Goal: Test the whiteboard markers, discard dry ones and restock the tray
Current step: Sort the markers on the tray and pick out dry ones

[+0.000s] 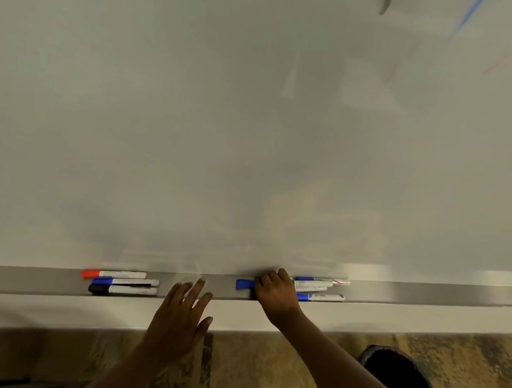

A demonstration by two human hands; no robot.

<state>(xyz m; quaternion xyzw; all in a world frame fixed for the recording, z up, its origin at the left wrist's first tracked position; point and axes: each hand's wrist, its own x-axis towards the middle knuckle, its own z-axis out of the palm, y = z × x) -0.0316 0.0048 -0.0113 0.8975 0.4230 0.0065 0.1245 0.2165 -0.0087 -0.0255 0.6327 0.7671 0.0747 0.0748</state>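
A grey marker tray [223, 285] runs along the bottom of the whiteboard [224, 124]. On its left lie a red-capped marker [114, 274], a blue-capped marker [126, 282] and a black-capped marker [123, 290]. My right hand [276, 292] curls over a blue-capped marker [244, 284] on the tray, beside a small pile of blue markers [320, 288]. My left hand [183, 317] hovers with spread fingers just below the tray's front edge, holding nothing.
A black waste bin [399, 380] stands on the brown patterned floor at the lower right. Faint blue and red strokes [470, 13] mark the whiteboard's top right. A pale wall strip runs under the tray.
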